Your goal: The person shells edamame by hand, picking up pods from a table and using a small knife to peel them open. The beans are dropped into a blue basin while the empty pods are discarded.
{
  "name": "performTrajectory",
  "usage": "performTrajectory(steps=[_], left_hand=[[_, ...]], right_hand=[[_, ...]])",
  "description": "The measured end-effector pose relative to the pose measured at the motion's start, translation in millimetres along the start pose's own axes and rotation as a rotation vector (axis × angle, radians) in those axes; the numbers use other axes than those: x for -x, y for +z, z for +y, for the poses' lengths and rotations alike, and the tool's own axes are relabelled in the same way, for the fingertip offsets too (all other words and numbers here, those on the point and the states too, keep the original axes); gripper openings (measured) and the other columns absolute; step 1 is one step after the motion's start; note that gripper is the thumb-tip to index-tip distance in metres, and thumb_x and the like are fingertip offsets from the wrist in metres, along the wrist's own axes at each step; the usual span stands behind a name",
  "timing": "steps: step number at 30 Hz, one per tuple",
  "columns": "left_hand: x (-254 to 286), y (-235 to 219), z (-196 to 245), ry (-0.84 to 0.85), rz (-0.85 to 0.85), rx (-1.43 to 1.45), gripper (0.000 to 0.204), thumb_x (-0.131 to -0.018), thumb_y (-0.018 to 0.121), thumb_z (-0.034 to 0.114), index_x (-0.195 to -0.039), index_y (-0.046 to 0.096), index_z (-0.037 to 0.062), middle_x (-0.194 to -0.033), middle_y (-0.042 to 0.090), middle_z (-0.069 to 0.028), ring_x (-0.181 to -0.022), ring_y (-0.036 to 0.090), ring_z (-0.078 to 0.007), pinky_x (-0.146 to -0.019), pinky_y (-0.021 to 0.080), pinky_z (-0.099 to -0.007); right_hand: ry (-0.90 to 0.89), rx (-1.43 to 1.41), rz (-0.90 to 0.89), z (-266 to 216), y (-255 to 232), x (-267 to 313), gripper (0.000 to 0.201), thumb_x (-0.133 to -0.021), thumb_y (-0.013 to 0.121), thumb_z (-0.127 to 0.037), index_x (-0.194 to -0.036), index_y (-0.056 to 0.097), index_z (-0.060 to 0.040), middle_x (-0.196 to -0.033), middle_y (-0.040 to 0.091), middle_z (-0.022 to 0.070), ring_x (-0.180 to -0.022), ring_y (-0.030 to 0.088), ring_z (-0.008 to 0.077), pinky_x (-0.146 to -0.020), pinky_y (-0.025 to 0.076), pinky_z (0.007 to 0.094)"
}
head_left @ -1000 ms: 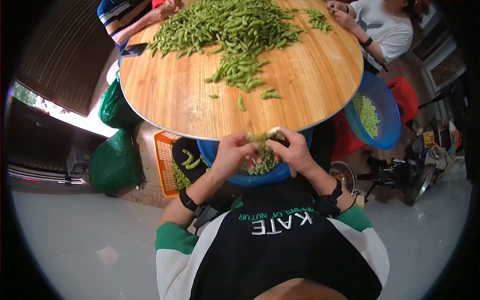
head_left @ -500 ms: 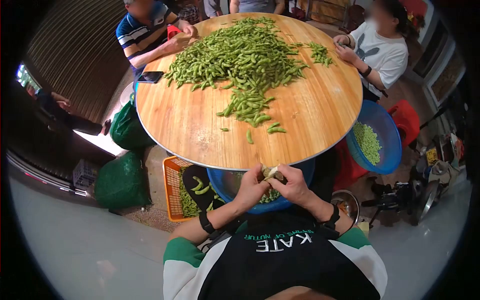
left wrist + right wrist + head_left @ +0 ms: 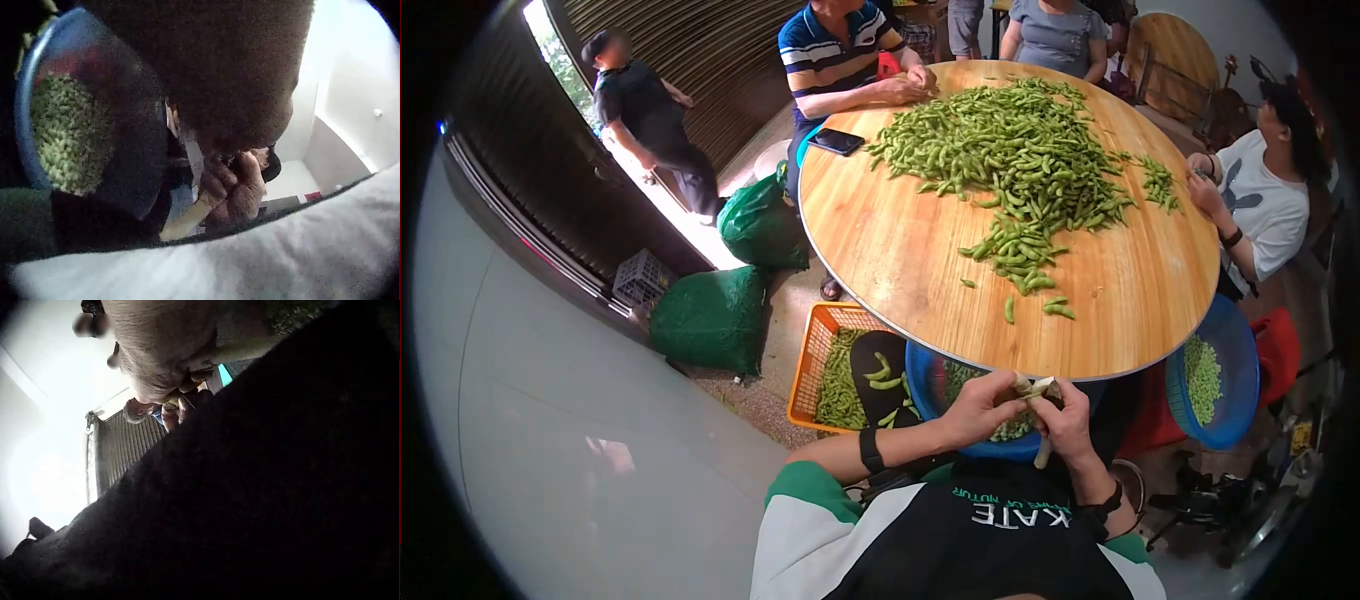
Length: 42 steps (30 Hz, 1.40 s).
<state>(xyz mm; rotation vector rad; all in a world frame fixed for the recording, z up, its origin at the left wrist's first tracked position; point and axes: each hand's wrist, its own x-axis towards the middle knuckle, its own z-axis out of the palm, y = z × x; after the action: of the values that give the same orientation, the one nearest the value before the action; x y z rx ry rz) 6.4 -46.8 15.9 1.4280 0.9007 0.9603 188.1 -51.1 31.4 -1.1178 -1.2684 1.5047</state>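
Observation:
My left hand [image 3: 978, 412] and right hand [image 3: 1068, 425] meet just below the near table edge. Between them their fingertips pinch what looks like a green soybean pod [image 3: 1032, 388], mostly hidden by fingers. A pale, slim, finger-like piece [image 3: 1043, 454] points down from under my right hand. Below both hands is a blue basin [image 3: 917, 372] with shelled green beans [image 3: 69, 131], seen better in the left wrist view. In the right wrist view a dark sleeve covers most of the frame.
A round wooden table [image 3: 900, 260] bears a large pile of pods [image 3: 1020, 150] and a phone [image 3: 836, 141]. An orange basket [image 3: 805, 390] of pods stands left of my basin. Another blue basin [image 3: 1245, 350] is at the right. Green sacks [image 3: 710, 320] lie left; several people are around.
The head view has swung up and to the left, so the table now lies further right. My hands stay together over the basin. A person at the left doorway has come into fuller view.

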Motion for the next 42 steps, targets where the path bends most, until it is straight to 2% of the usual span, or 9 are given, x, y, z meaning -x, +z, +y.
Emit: performTrajectory(steps=[6,9,11,17,24,32,35,37,42], left_hand=[[35,-93,27,0.342,0.099,-0.810,0.030,-0.072,0.063,-0.005,-0.100,0.062,0.0045,-0.081,0.061,-0.0154,-0.075,0.062,-0.0314,-0.064,0.050,-0.0380],[58,-133,38,-0.212,-0.090,-1.289,0.012,-0.079,0.060,0.009,-0.088,0.061,0.0027,-0.080,0.059,-0.0177,-0.077,0.060,-0.0363,-0.067,0.048,-0.0446],[52,-134,45,-0.050,0.022,-1.484,0.009,-0.082,0.062,0.011,-0.084,0.062,0.0024,-0.080,0.060,-0.0168,-0.079,0.059,-0.0356,-0.067,0.048,-0.0453],[-38,-95,37,0.267,0.157,-0.847,0.011,-0.085,0.063,0.014,-0.092,0.064,0.0054,-0.079,0.059,-0.0140,-0.075,0.060,-0.0336,-0.065,0.049,-0.0399],[-115,-61,-20,0.403,0.015,-0.952,0.022,-0.066,0.064,0.006,-0.088,0.064,0.0043,-0.083,0.057,-0.0162,-0.081,0.058,-0.0357,-0.066,0.049,-0.0433],[-110,-68,-4,0.565,0.041,-1.066,0.024,-0.069,0.058,-0.001,-0.093,0.060,0.0033,-0.086,0.053,-0.0167,-0.085,0.056,-0.0372,-0.075,0.048,-0.0434],[-99,-59,-7,0.540,0.126,-0.887,0.021,-0.075,0.059,0.000,-0.096,0.057,0.0022,-0.086,0.055,-0.0167,-0.079,0.058,-0.0345,-0.070,0.049,-0.0389],[-78,-42,11,0.165,0.003,-0.442,0.014,-0.086,0.058,0.004,-0.098,0.053,0.0013,-0.084,0.060,-0.0133,-0.071,0.060,-0.0255,-0.065,0.049,-0.0324],[-56,-13,26,-0.126,-0.129,0.200,0.012,-0.094,0.054,0.010,-0.100,0.051,-0.0003,-0.084,0.062,-0.0066,-0.065,0.058,-0.0114,-0.060,0.048,-0.0247]], right_hand=[[0.048,-0.002,-0.027,-2,-17,-5,0.017,-0.091,0.051,-0.010,-0.106,0.054,-0.0006,-0.070,0.053,0.0008,-0.051,0.042,0.0041,-0.046,0.033,0.0185],[-0.010,-0.030,0.023,-2,-22,-8,0.019,-0.096,0.047,-0.013,-0.109,0.051,0.0001,-0.073,0.053,0.0030,-0.050,0.041,0.0043,-0.045,0.033,0.0182],[-0.026,-0.069,0.028,2,-30,-14,0.020,-0.096,0.047,-0.014,-0.109,0.050,0.0006,-0.075,0.055,0.0047,-0.050,0.043,0.0049,-0.044,0.035,0.0184],[0.061,-0.160,0.104,0,-29,-26,0.025,-0.097,0.044,-0.016,-0.116,0.047,-0.0002,-0.081,0.057,0.0095,-0.052,0.048,0.0082,-0.041,0.038,0.0202],[-0.009,-0.118,0.053,7,-33,-27,0.031,-0.096,0.045,-0.016,-0.123,0.045,-0.0018,-0.078,0.057,0.0090,-0.047,0.044,0.0066,-0.040,0.036,0.0195],[0.075,-0.172,-0.074,4,-33,-22,0.035,-0.096,0.044,-0.015,-0.128,0.042,-0.0001,-0.083,0.056,0.0085,-0.054,0.046,0.0059,-0.041,0.036,0.0184],[0.057,-0.143,-0.062,1,-27,-16,0.035,-0.096,0.044,-0.014,-0.128,0.043,-0.0004,-0.083,0.056,0.0076,-0.054,0.046,0.0058,-0.042,0.036,0.0184],[0.049,-0.164,-0.068,1,-24,-15,0.036,-0.096,0.045,-0.014,-0.130,0.043,-0.0004,-0.082,0.057,0.0067,-0.054,0.046,0.0054,-0.042,0.037,0.0189],[0.060,-0.227,-0.061,-5,-16,-14,0.037,-0.096,0.045,-0.014,-0.131,0.043,-0.0006,-0.080,0.057,0.0051,-0.053,0.047,0.0050,-0.042,0.038,0.0195]])
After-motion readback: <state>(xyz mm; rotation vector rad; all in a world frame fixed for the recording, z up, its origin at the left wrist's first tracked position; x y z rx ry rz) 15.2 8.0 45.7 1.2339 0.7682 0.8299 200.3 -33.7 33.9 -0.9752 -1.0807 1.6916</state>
